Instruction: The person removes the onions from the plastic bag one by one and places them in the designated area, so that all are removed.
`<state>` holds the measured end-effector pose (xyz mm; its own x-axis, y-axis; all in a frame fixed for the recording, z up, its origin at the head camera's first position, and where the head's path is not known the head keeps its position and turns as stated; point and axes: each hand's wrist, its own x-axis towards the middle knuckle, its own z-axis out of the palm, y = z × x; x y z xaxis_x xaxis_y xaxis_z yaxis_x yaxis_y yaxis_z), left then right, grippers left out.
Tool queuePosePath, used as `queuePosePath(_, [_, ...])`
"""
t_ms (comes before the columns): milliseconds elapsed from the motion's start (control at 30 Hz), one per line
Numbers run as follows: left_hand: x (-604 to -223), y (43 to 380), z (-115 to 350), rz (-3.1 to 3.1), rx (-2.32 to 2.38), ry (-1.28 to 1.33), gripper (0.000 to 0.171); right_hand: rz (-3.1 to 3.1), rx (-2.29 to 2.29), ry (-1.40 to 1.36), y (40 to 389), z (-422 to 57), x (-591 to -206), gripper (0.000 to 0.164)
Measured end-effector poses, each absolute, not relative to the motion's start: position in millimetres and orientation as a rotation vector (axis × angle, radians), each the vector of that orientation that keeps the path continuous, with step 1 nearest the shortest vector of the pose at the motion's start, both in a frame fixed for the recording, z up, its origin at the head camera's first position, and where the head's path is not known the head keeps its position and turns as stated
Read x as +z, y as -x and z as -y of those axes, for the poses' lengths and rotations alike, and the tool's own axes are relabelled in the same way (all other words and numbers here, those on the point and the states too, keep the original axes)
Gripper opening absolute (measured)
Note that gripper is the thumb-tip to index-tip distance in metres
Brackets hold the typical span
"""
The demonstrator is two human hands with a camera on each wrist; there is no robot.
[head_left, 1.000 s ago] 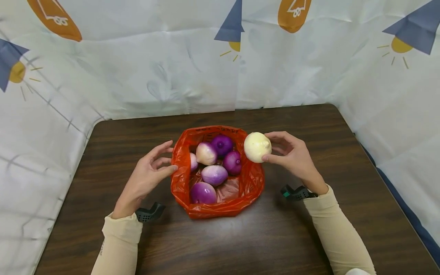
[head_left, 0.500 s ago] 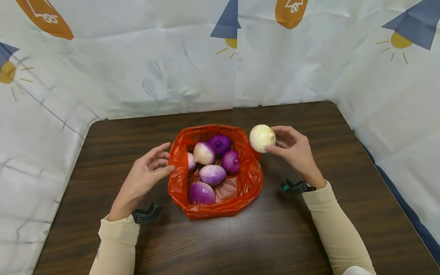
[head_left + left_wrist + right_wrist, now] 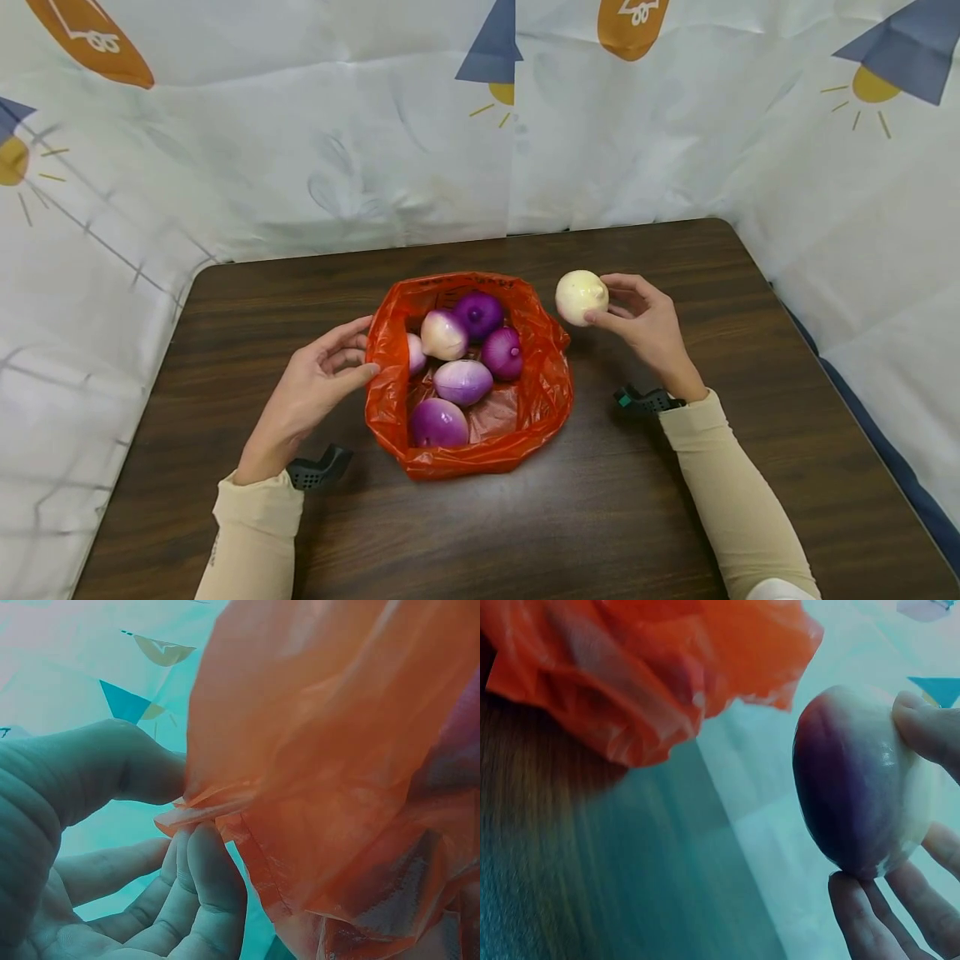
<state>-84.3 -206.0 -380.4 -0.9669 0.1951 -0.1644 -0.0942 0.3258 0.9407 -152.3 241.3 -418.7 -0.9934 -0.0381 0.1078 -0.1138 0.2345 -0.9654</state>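
Observation:
A red plastic bag (image 3: 542, 417) stands with its mouth wide, and several purple onions (image 3: 462, 382) lie inside it. At its left side my left hand (image 3: 318, 371) pinches the bag's edge; the left wrist view shows a fold of the plastic (image 3: 202, 814) between thumb and fingers. Past the bag's right rim, my right hand (image 3: 647, 321) holds a pale onion (image 3: 581, 297) by thumb and fingertips, raised over the table. From the right wrist, the same onion (image 3: 855, 780) shows a dark purple side, the thumb on one side and fingers on the other.
Everything is over a dark wood-grain table (image 3: 487, 542) with rounded far corners. White printed sheeting (image 3: 420, 167) hangs behind it and along both sides. A small black device (image 3: 321, 468) sits at the left wrist, with another (image 3: 647, 402) at the right.
My right hand has carried the pale onion from over the bag's right rim outward to the right and slightly back. My left hand has stayed at the bag's left edge.

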Motion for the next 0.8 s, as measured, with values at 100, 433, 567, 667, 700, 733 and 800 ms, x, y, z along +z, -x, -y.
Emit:
queuePosePath(100, [-382, 85, 206, -2.341, 1.696, -0.102, 0.067, 2.435, 1.900, -0.125, 155, -244, -424, 0.052])
queuePosePath(433, [-382, 84, 206, -2.346, 1.682, -0.101, 0.067, 2.455, 1.900, -0.056, 161, -254, -437, 0.052])
queuePosePath(567, [-381, 84, 206, -2.345, 1.674, -0.091, 0.067, 2.475, 1.896, -0.034, 163, -256, -441, 0.053])
queuePosePath(667, [-382, 84, 206, -2.345, 1.674, -0.089, 0.067, 2.483, 1.893, -0.025, 164, -258, -445, 0.053])
queuePosePath(700, [-382, 84, 205, -2.344, 1.675, -0.090, 0.067, 2.485, 1.892, -0.022, 165, -258, -446, 0.053])
queuePosePath(733, [-382, 84, 205, -2.343, 1.677, -0.089, 0.067, 2.489, 1.892, -0.020, 165, -259, -447, 0.053])
queuePosePath(800, [-382, 84, 205, -2.344, 1.675, -0.089, 0.067, 2.504, 1.884, -0.013, 166, -260, -449, 0.054])
